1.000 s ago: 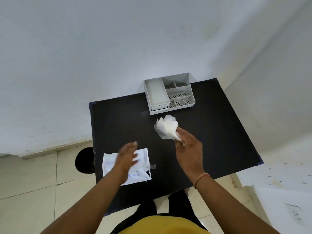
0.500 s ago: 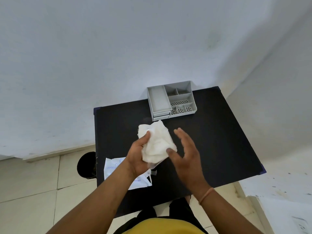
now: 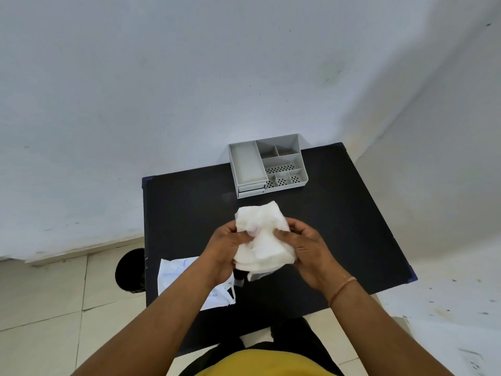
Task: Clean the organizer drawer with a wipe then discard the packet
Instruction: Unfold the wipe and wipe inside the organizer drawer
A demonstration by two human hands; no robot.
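both hands [image 3: 227, 252] gripping wipe [image 3: 261, 237]

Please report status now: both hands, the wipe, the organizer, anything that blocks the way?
Left hand and right hand both gripping wipe above table. Organizer untouched at far edge. Packet near left. Path clear.
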